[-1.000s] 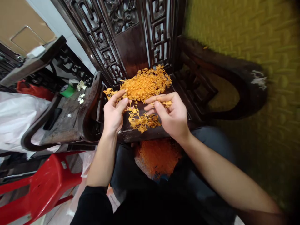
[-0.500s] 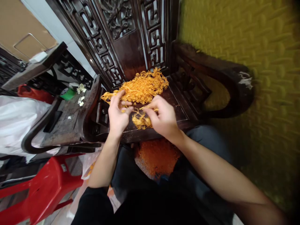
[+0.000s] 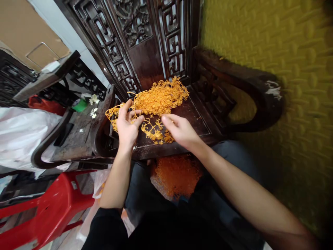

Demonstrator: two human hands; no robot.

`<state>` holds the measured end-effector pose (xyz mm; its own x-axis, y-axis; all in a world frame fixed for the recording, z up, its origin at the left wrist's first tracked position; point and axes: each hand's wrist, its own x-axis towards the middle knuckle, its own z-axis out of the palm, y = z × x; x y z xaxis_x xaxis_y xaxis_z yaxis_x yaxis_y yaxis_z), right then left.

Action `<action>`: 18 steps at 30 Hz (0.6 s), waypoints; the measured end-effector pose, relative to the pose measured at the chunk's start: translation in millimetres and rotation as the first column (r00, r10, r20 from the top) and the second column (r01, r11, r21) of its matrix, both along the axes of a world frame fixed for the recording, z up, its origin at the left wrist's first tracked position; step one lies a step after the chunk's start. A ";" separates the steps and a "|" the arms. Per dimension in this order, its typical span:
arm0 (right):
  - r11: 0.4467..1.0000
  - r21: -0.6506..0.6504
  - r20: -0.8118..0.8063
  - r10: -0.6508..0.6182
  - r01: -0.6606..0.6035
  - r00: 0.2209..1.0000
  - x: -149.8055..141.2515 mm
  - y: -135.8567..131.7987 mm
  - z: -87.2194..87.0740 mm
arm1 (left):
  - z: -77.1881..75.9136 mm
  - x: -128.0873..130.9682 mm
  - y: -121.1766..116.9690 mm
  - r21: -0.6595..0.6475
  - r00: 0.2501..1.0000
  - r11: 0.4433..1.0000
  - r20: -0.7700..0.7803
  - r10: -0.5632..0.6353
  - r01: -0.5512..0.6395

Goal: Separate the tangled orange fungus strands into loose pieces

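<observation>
Thin orange branching sprigs, like plastic flower stems, lie in a large pile point(image 3: 161, 97) on the dark wooden chair seat point(image 3: 192, 119). My left hand point(image 3: 128, 128) is in front of the pile's left end, thumb and forefinger apart. An orange sprig point(image 3: 112, 113) sticks out on its left side, seemingly held by the lower fingers, which are partly hidden. My right hand point(image 3: 182, 130) is closed in a pinch at the seat's middle, a small orange bit showing at its fingers. Between the hands, a smaller cluster of sprigs point(image 3: 153, 132) lies near the seat's front edge.
Behind the seat rises a carved backrest point(image 3: 148, 66), with a curved armrest point(image 3: 260, 90) at right. More orange material point(image 3: 178, 175) is below, between the knees. At left are a wooden side table point(image 3: 78, 139) with pale flowers, a white bag point(image 3: 23, 135) and a red stool point(image 3: 54, 205).
My left hand has moved slightly left and the sprig beside it now spreads out more. My right hand is farther from the left, and the stem once stretched between them no longer shows.
</observation>
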<state>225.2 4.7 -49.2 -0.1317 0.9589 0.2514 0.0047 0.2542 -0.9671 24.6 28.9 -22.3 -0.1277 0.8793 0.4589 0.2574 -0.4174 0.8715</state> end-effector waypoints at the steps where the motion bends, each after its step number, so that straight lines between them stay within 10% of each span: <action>1: 0.999 0.042 0.059 -0.034 0.031 0.998 -2.1 -2.4 2.8 | -0.5 0.4 0.6 -0.011 1.000 1.000 -0.002 0.003 -0.003; 4: 0.962 0.114 -0.048 -0.246 0.250 0.968 -0.9 0.1 8.6 | -5.0 -6.8 9.2 -0.008 0.995 0.995 -0.015 0.098 -0.099; 8: 0.858 -0.031 -0.516 -0.453 0.513 0.727 15.0 19.7 5.1 | -9.9 -28.9 25.7 0.033 0.952 0.952 0.033 0.303 -0.304; 12: 0.979 -0.169 -0.483 -0.181 0.112 0.856 13.4 25.5 -7.8 | -8.9 -36.2 28.6 0.031 0.956 0.959 0.093 0.278 -0.282; 18: 0.960 -0.228 -0.193 0.121 -0.164 0.974 -23.6 15.7 -12.5 | -11.3 -22.2 21.7 0.057 0.969 0.975 0.135 0.206 -0.215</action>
